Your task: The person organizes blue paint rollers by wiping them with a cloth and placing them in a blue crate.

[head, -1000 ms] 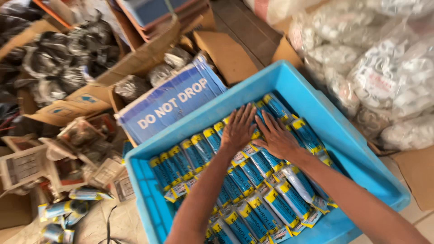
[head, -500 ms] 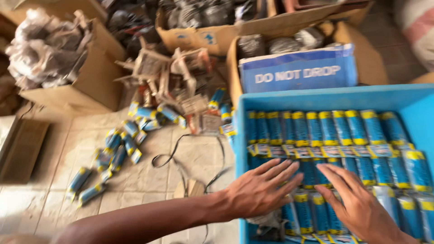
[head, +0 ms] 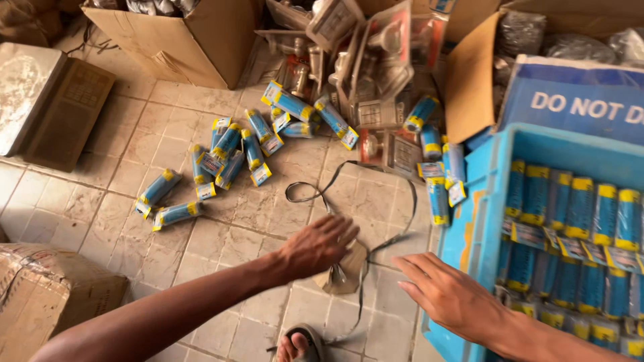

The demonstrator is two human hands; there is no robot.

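Observation:
My left hand (head: pixel 315 247) reaches out over the tiled floor, fingers apart, holding nothing, just above a scrap of brown cardboard (head: pixel 349 271) and a black strap (head: pixel 335 201). My right hand (head: pixel 449 295) hovers open beside the left wall of the blue plastic crate (head: pixel 479 221), holding nothing. The crate holds rows of blue packets with yellow ends (head: pixel 570 221). Several of the same blue packets (head: pixel 228 151) lie scattered on the floor farther left, beyond my left hand.
Open cardboard boxes (head: pixel 194 40) stand at the back, with clear blister packs (head: pixel 376 74) piled between them. A blue printed carton (head: pixel 577 100) sits behind the crate. A flat brown board (head: pixel 67 114) lies far left, a taped box (head: pixel 47 295) near left. My toes (head: pixel 295 347) show below.
Both hands have left the packets in the crate and moved left over the floor. The view has swung left, showing more of the scattered packets.

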